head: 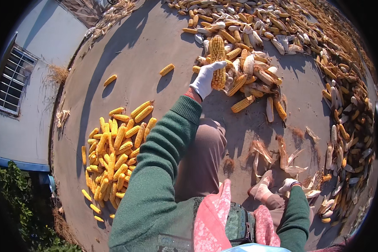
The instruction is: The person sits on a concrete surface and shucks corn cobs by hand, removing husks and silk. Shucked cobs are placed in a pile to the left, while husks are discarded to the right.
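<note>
My left hand (207,77), in a white glove, is stretched out and closed around a large yellow ear of corn (218,60) without its husk. Beneath and beyond it lies a heap of corn ears (239,83), some bare, some with pale husks. My right hand (289,185), also gloved in white, is low beside my foot, near loose dry husks (312,192); its fingers are curled, and whether they hold anything is hidden. Left of my left arm lies a pile of bare yellow ears (113,160) on the concrete.
Two single ears (167,69) (110,80) lie apart on the concrete ground (135,47). A long bank of corn (337,126) curves along the top and right. Torn husks (283,154) lie before my foot (261,186). A white wall (50,31) with a barred window (14,80) stands left.
</note>
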A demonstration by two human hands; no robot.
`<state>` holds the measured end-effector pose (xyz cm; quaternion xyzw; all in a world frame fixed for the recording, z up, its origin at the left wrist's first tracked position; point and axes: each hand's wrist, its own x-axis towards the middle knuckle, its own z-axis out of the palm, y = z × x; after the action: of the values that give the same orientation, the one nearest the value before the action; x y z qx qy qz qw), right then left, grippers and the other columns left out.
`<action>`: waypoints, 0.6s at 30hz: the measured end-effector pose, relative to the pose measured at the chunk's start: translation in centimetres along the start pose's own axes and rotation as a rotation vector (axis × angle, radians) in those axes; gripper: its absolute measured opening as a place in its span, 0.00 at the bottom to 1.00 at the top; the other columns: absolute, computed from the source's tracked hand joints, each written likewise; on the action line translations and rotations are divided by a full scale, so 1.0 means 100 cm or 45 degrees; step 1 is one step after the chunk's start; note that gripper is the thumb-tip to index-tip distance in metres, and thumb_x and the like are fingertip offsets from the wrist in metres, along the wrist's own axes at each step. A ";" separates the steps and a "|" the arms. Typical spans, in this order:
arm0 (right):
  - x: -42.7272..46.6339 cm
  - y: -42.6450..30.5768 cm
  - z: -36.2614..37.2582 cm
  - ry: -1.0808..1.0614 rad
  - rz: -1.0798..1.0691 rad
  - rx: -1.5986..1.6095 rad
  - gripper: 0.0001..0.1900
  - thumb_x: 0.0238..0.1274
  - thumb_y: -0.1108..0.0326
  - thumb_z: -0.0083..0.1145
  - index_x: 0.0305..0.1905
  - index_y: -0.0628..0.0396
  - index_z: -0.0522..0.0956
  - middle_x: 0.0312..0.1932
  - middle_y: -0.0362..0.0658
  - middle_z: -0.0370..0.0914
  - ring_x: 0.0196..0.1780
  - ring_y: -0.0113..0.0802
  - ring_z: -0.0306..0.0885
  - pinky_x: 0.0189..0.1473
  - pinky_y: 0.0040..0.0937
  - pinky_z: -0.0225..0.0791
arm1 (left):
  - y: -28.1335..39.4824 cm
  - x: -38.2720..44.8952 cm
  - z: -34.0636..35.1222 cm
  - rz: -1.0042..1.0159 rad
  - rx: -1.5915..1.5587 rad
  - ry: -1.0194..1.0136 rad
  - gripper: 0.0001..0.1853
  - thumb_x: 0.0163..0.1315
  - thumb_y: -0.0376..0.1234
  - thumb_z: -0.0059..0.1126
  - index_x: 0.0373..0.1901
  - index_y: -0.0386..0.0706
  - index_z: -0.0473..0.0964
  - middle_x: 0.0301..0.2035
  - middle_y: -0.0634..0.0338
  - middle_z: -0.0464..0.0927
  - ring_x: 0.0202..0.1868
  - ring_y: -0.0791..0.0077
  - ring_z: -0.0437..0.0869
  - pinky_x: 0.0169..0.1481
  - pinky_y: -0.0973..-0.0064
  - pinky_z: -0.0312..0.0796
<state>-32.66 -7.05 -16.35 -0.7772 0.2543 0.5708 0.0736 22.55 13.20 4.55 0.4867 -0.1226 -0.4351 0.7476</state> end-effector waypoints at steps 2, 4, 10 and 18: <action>0.002 -0.020 -0.014 0.368 -0.081 0.278 0.35 0.55 0.43 0.72 0.65 0.49 0.79 0.58 0.53 0.84 0.63 0.49 0.82 0.68 0.41 0.72 | -0.009 -0.034 -0.082 -0.049 -0.031 0.274 0.20 0.65 0.41 0.70 0.49 0.38 0.75 0.33 0.53 0.83 0.31 0.62 0.89 0.39 0.63 0.87; -0.010 -0.048 -0.049 0.809 -0.271 0.528 0.26 0.63 0.54 0.68 0.63 0.52 0.78 0.53 0.51 0.86 0.56 0.52 0.84 0.60 0.45 0.75 | -0.037 -0.089 -0.165 -0.073 -0.088 0.538 0.19 0.65 0.40 0.70 0.49 0.38 0.74 0.30 0.54 0.82 0.29 0.60 0.88 0.37 0.62 0.86; -0.021 -0.101 -0.112 0.825 -0.608 0.846 0.21 0.74 0.65 0.60 0.66 0.59 0.74 0.54 0.53 0.85 0.51 0.41 0.86 0.55 0.37 0.77 | -0.137 -0.331 -0.366 -0.049 -0.326 1.446 0.22 0.59 0.37 0.73 0.50 0.39 0.75 0.31 0.53 0.81 0.21 0.58 0.84 0.23 0.61 0.77; -0.025 -0.104 -0.115 0.764 -0.715 1.087 0.17 0.73 0.67 0.59 0.59 0.64 0.79 0.53 0.46 0.84 0.54 0.33 0.80 0.60 0.31 0.73 | -0.071 -0.479 -0.442 0.545 -0.122 1.866 0.42 0.69 0.48 0.68 0.74 0.37 0.58 0.57 0.45 0.78 0.37 0.63 0.88 0.34 0.69 0.81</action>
<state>-18.43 -1.97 -12.02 -0.8438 0.2556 0.1321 0.4530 17.28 76.46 -11.75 0.5834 0.3321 0.1485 0.7262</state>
